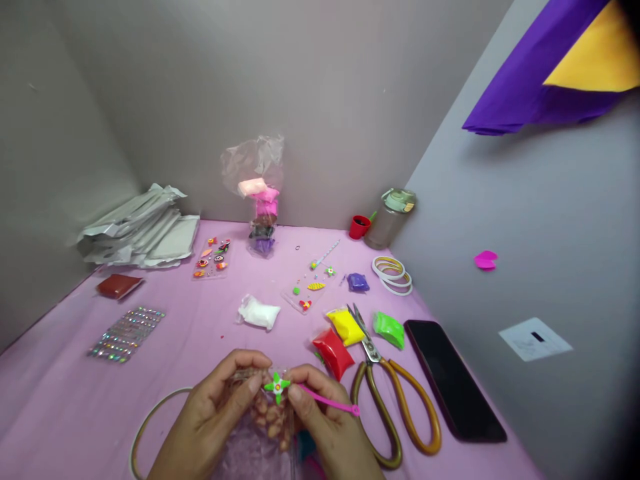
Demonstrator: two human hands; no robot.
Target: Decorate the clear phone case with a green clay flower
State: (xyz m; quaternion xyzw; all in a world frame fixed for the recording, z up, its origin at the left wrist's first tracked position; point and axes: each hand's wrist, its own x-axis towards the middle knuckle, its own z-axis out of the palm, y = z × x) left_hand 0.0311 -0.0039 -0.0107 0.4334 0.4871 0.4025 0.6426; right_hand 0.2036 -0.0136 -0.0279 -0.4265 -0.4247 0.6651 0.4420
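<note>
The left hand (213, 410) and right hand (325, 417) are pinching a green foam flower (277, 385) on a pink strap (333, 400) over a clear bag (255, 447), at the bench's (150, 320) front edge. Any slackened pinch is risking a drop beside the scissors (395, 407)

We record a work surface under pink cloth (165, 320). Lying directly on it: a rhinestone sheet (127, 334), a sticker sheet (213, 258), white clay packet (258, 313), yellow clay packet (346, 327), red clay packet (333, 353), green clay packet (389, 330), gold-handled scissors (395, 407), a black smartphone (453, 380), and what appear to be plastic hoops (393, 275) near the far corner.
</note>
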